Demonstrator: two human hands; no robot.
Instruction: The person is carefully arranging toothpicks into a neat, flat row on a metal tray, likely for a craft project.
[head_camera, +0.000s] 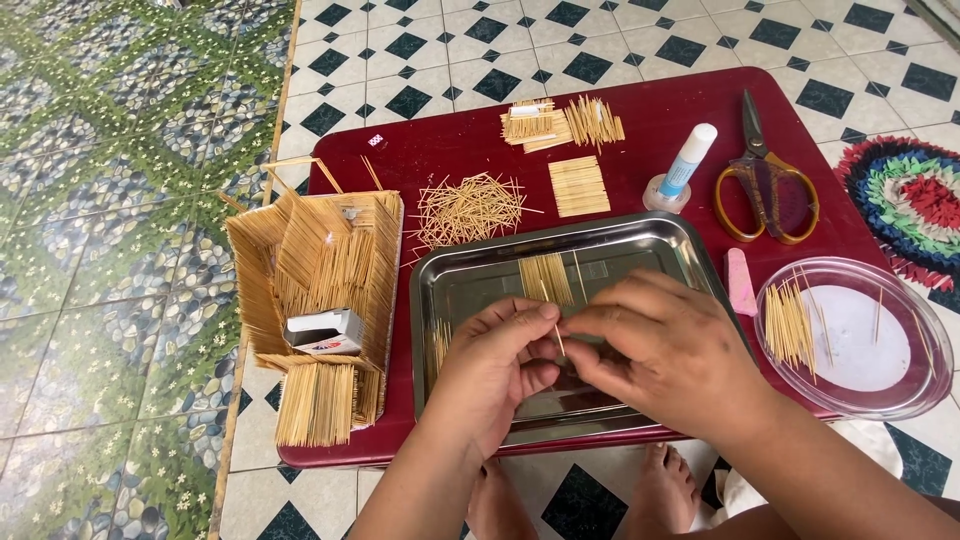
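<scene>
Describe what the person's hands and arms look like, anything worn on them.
Both arms are bare as far as the view shows, with no sleeves. The left hand and right hand wear no gloves, and no rings, watch or bracelets show. The fingernails look short and unpainted.
</scene>
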